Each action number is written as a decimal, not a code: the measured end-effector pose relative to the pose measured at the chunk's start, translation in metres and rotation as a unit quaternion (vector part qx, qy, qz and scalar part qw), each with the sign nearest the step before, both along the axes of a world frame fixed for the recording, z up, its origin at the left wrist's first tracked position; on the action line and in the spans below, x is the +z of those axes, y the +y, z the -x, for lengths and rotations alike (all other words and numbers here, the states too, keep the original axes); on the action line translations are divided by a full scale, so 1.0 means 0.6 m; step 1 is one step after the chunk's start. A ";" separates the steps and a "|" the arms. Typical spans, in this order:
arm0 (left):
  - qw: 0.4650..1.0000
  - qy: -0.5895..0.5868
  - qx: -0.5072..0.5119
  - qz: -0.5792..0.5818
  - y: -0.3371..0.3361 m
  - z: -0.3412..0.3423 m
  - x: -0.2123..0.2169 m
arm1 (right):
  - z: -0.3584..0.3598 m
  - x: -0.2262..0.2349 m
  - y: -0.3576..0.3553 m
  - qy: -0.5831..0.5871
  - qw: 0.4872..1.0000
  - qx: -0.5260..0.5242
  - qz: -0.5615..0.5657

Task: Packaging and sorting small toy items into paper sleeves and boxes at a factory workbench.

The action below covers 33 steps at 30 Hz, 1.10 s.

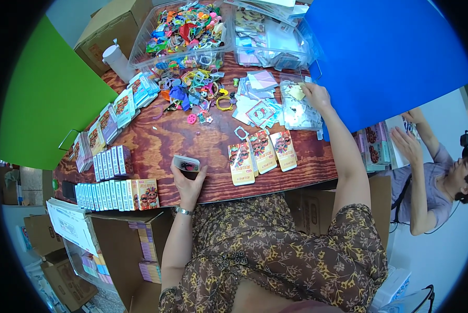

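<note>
My left hand [190,185] holds a small open card box [186,160] upright near the table's front edge. Something dark shows inside its opening. Over at the right, my right hand [318,96] has its fingers bent down onto a pile of clear sticker sheets [302,116]. A pale yellow piece [296,93] lies by the fingertips; whether they pinch a sheet is hard to see. Between my hands lie several flat orange-and-cream card boxes [265,151]. Just left of the sticker sheets spread loose cards [259,107] in pale colours.
A clear bin [140,55] full of small colourful trinkets stands at the back, with loose trinkets [192,94] before it. Beside it is a clear bin [275,56] of packets. Filled boxes stand in rows [106,194] at left. Green [51,99] and blue [385,57] panels flank the table. Another person [437,177] works at right.
</note>
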<state>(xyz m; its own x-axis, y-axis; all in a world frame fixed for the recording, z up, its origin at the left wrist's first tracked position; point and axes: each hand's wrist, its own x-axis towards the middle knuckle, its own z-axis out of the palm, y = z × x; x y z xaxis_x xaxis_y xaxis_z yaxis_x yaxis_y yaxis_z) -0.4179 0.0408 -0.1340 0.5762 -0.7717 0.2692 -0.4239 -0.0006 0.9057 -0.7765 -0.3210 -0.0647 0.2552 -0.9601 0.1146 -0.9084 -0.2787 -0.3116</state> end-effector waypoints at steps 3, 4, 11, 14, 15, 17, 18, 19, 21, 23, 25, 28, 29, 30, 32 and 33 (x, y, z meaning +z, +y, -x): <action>1.000 -0.013 -0.001 0.004 0.000 -0.002 -0.005 | 0.025 0.001 0.005 0.008 0.989 0.055 0.137; 1.000 0.003 -0.007 -0.013 0.001 -0.006 -0.011 | 0.034 0.005 0.004 -0.001 0.988 0.048 0.149; 0.999 0.015 -0.007 -0.029 0.003 -0.008 -0.009 | 0.040 0.008 0.068 -0.065 0.981 0.049 -0.177; 1.000 0.014 -0.002 0.000 -0.003 0.004 0.016 | 0.038 -0.016 0.073 -0.022 0.989 0.021 -0.142; 1.000 0.013 -0.001 0.000 -0.003 0.005 0.018 | 0.035 -0.023 0.074 0.008 0.994 0.005 -0.106; 1.000 -0.024 0.014 -0.001 -0.001 0.005 0.023 | 0.031 -0.031 0.074 0.016 0.996 0.010 -0.088; 1.000 -0.025 0.016 0.001 -0.002 0.005 0.022 | 0.029 -0.034 0.073 0.025 0.997 0.014 -0.071; 1.000 -0.024 0.014 0.005 -0.003 0.004 0.018 | 0.029 -0.035 0.072 0.025 0.997 0.016 -0.068; 1.000 -0.024 0.015 0.009 -0.003 0.002 0.013 | 0.030 -0.036 0.074 -0.009 0.994 0.016 -0.104; 1.000 -0.004 0.003 0.012 -0.003 0.001 0.009 | 0.029 -0.031 0.074 -0.032 0.993 -0.002 -0.111; 1.000 -0.003 0.003 0.015 -0.004 0.000 0.006 | 0.030 -0.020 0.077 -0.055 0.991 -0.020 -0.117; 1.000 0.002 -0.001 0.015 -0.006 0.003 0.015 | 0.031 0.009 0.081 -0.032 0.998 -0.015 -0.048; 1.000 0.009 0.001 0.008 -0.002 0.003 0.018 | 0.018 0.029 0.091 -0.004 0.999 -0.026 -0.043; 1.000 0.008 0.004 0.010 0.001 0.003 0.015 | 0.011 0.047 0.104 0.024 0.998 -0.039 -0.036; 1.000 -0.009 0.014 0.016 -0.001 0.003 0.011 | 0.006 0.076 0.120 0.022 0.999 -0.040 0.001; 1.000 -0.010 0.017 0.019 -0.003 0.003 0.013 | 0.005 0.085 0.122 0.021 0.998 -0.045 0.037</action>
<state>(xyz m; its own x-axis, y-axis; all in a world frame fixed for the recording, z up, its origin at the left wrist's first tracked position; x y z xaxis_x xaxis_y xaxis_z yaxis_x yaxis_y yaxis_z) -0.4197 0.0388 -0.1263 0.5956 -0.7410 0.3100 -0.4427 0.0192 0.8965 -0.7793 -0.2481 -0.0138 0.1750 -0.9686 0.1767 -0.9428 -0.2166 -0.2534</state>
